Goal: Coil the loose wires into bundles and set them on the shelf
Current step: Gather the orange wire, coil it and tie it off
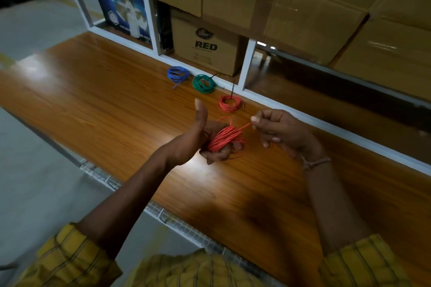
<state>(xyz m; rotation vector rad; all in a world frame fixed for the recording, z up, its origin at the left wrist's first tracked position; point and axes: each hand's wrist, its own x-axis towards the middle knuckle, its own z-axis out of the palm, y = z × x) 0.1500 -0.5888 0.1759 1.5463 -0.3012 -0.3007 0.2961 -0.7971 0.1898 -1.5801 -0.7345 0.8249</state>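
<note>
Above the surface [121,105], near the red bundle [229,103]: left hand [198,140] gripping red coil [225,138], right hand [279,130] pinching its free end. Probably light, springy, likely to unwind; best held across the loops.

Left hand [200,137] curled (thumb raised); right hand [277,130] pinching, both forearms outstretched

A: What hides behind the red wire bundle [225,138]?
B: The left hand's fingers [215,155], mostly, and part of its palm.
A: And the cardboard box [205,45] behind the table [116,100]?
B: Small print under "RED" is unreadable; the boxes above it run off the top edge.
</note>
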